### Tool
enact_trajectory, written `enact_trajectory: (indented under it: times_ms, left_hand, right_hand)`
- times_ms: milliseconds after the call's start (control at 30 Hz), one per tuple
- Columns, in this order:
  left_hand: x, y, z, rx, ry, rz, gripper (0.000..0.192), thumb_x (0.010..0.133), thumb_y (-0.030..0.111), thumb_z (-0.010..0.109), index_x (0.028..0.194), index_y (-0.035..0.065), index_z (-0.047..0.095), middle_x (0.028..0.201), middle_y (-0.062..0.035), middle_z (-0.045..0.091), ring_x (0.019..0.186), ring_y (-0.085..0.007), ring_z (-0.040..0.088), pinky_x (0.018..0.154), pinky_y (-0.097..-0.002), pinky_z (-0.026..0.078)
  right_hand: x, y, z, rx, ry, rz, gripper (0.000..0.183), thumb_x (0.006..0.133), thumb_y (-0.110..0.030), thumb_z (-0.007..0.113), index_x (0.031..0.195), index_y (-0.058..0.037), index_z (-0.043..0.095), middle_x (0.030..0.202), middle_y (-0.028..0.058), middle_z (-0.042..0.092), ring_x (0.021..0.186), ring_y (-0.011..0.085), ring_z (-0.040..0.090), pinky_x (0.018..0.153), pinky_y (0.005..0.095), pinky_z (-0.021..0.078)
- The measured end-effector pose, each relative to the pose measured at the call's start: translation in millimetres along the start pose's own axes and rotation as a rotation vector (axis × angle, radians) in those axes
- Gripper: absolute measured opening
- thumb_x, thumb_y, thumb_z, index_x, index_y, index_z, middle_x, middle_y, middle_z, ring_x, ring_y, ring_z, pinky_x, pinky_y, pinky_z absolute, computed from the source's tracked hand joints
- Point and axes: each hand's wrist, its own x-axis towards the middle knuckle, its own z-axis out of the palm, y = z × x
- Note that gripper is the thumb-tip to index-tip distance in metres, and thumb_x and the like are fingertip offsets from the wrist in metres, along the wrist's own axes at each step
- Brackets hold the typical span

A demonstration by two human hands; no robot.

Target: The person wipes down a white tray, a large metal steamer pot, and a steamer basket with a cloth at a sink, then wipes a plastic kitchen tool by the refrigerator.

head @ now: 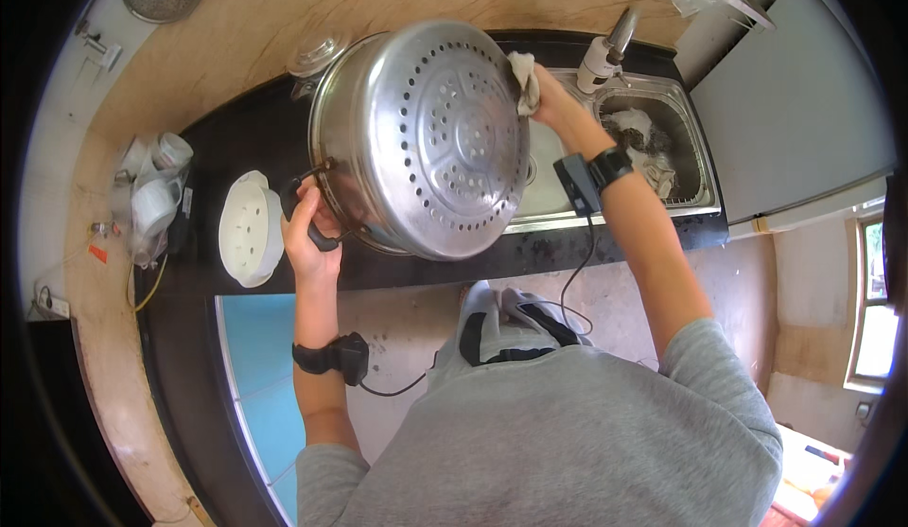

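Note:
A large metal steamer pot (461, 137) is tilted on its side above the counter, its perforated base turned towards me. My left hand (312, 236) grips its black side handle (323, 238). In my right hand (557, 105) is a crumpled pale cloth (525, 83), pressed near the right edge of the pot's base. The fingertips of that hand are partly hidden by the cloth. Behind the pot's lower right side lies the metal drainboard of the sink (546, 208).
A white plastic colander (250, 229) stands left of the pot. Cups (156, 204) sit at the far left, and a glass lid (317, 53) is behind. The right basin holds wet cloths (660, 176), beside a faucet (603, 59). A black countertop edge (425, 275) runs before me.

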Motion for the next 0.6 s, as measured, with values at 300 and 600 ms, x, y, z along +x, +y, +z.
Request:
enact_trajectory:
  times_ms: [300,600]
  left_hand:
    - [3,-8,56,0.592,0.224,0.253,0.016,0.079,0.012,0.056,0.09,-0.0004,0.056,0.073,-0.0002,0.053,0.061,-0.0041,0.046,0.056,-0.0177,0.037]
    - [-84,-15,97,1.481,-0.238,0.294,0.048,0.052,-0.009,0.058,0.098,0.002,0.054,0.085,-0.0112,0.061,0.079,-0.0215,0.06,0.068,-0.029,0.049]
  right_hand:
    - [-88,96,17,0.017,-0.184,0.554,0.023,0.083,-0.02,0.037,0.082,-0.0023,0.051,0.072,0.0074,0.056,0.061,0.0132,0.055,0.056,0.0255,0.0486]
    - [-85,34,-44,-0.02,-0.213,0.504,0.077,0.074,-0.066,0.029,0.094,0.0049,0.05,0.073,0.0161,0.056,0.069,0.0294,0.057,0.067,0.0411,0.0475]
